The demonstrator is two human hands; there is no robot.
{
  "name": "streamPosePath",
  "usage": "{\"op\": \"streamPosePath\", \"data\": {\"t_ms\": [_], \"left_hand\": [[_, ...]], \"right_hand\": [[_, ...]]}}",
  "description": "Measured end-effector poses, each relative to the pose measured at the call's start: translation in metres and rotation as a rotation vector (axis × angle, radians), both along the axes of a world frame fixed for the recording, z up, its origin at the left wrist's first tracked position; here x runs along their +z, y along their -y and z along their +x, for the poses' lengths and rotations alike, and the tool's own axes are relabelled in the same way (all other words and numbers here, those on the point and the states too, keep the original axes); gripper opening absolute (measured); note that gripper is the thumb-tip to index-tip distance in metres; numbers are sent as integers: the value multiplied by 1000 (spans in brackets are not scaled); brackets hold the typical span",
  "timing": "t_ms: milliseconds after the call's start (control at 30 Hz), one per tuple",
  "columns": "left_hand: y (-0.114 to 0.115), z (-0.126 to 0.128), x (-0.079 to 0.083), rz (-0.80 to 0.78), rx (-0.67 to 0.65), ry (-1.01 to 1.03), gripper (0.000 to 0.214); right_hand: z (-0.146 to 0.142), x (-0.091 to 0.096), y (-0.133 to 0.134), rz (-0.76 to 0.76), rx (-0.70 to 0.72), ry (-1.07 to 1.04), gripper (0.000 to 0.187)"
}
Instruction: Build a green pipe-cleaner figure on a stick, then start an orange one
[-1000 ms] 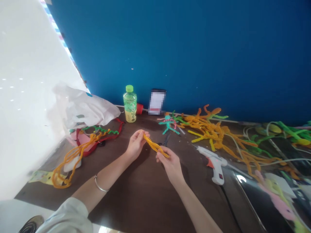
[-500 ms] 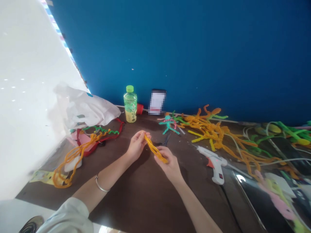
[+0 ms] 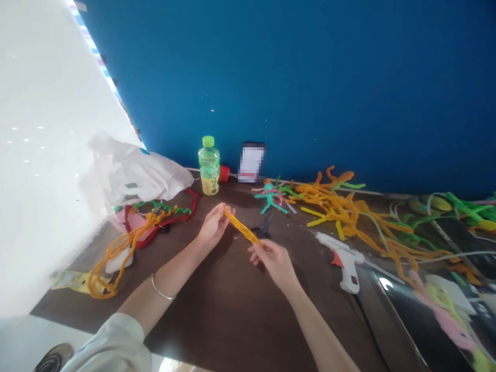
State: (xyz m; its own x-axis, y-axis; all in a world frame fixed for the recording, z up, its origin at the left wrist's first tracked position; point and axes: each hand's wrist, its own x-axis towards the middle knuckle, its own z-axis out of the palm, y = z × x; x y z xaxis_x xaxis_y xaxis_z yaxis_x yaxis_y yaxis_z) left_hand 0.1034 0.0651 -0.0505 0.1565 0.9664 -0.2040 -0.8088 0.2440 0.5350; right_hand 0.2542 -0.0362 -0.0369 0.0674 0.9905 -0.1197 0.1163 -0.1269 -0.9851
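Observation:
A bundle of orange-yellow pipe cleaners stretches slantwise between my hands above the dark table. My left hand pinches its upper left end. At the lower right end, my right hand grips it between thumb and fingers. Just behind the bundle lie dark scissors, partly covered by it. A small turquoise pipe-cleaner figure with pink arms rests farther back. To the right of my right hand is a white glue gun with an orange trigger.
A green-capped bottle and a phone stand by the blue wall. Tangled orange pipe cleaners spread across the right. At left are a white plastic bag and looped orange pipe cleaners. A black tablet lies at right.
My hands have moved slightly apart, and the bundle is now straighter and pulled taut. My right hand has turned and closed on the bundle's end; more of the scissors shows.

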Motion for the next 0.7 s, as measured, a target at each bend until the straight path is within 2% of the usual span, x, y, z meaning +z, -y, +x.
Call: {"op": "streamPosePath", "data": {"t_ms": [100, 267, 367, 433, 533, 633, 700], "left_hand": [[2, 1, 0, 33, -18, -3, 6], [3, 1, -1, 44, -57, -28, 6], [4, 1, 2, 49, -96, -28, 5], [9, 3, 5, 43, -176, -31, 15], [21, 10, 8, 85, -388, -62, 29], [33, 18, 6, 177, -573, -200, 31], [38, 21, 3, 212, -590, -272, 29]], "right_hand": [[1, -3, 0, 6, -28, -50, 35], [9, -8, 1, 135, -21, 267, 33], [12, -6, 2, 157, -29, 270, 33], [13, -4, 0, 141, -87, 191, 32], [12, -3, -2, 133, -168, 89, 33], [9, -4, -3, 126, -136, 28, 33], [5, -7, -3, 118, -99, -5, 32]]}}
